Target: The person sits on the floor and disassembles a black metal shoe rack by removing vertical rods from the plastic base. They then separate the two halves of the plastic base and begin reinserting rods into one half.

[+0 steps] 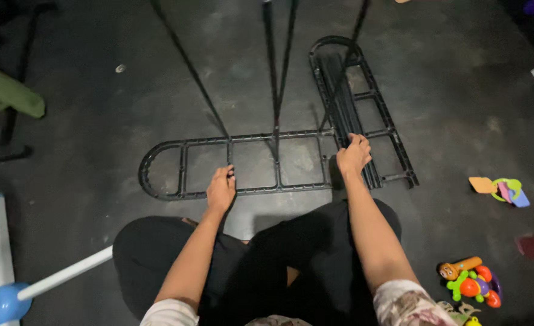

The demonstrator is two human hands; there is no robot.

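Observation:
A black plastic rack frame (176,169) with rounded ends lies flat on the dark floor in front of my crossed legs. A second, similar frame (383,113) lies angled behind it at the right. Several thin black rods (276,72) rise from the flat frame toward the camera. My left hand (221,189) grips the near rail of the flat frame at the foot of a rod. My right hand (354,154) is closed on the bundle of black bars where the two frames meet.
Colourful plastic toys (473,282) lie at the lower right, and toy keys (503,189) sit further right. A white pipe with a blue joint (6,299) is at the lower left. Green cloth (7,93) lies at the left edge.

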